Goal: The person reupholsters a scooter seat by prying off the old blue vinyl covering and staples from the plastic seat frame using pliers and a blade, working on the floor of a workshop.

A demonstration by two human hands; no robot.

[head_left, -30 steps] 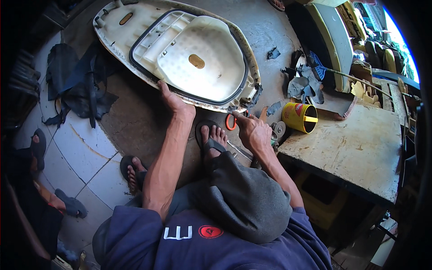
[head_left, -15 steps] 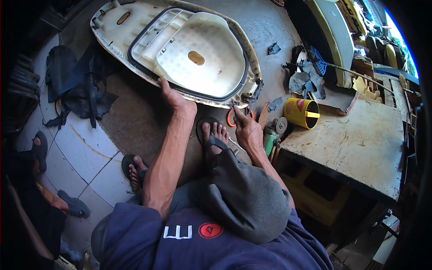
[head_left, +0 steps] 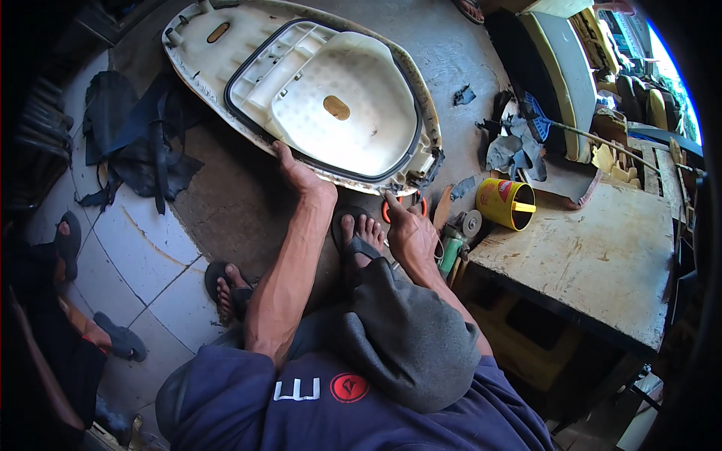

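Note:
An off-white plastic motorcycle seat base [head_left: 353, 128], underside up, lies tilted in front of me, with a black rubber seal [head_left: 228, 89] around its hollow. My left hand [head_left: 307, 179] grips its near rim, the thumb over the edge and the fingers hidden beneath. At the rim's right end is my right hand [head_left: 412, 234], closed, its fingertips against the edge; whatever they pinch is hidden. Ragged black material [head_left: 430, 167] clings to that end of the base. Orange ring handles [head_left: 386, 210], like those of scissors, show behind my right fingers.
A green-bodied angle grinder [head_left: 471, 223] and a yellow container [head_left: 505, 203] are by the wooden bench [head_left: 594, 263] at right. Dark scraps [head_left: 162, 150] lie at left; more scraps [head_left: 515, 146] lie at far right beside a seat [head_left: 560, 83]. Another person's sandalled foot [head_left: 120, 336] is at lower left.
The seat base appears slightly farther right and lower in the picture, with my left hand still on it. My right hand has shifted a little downward along with the rim.

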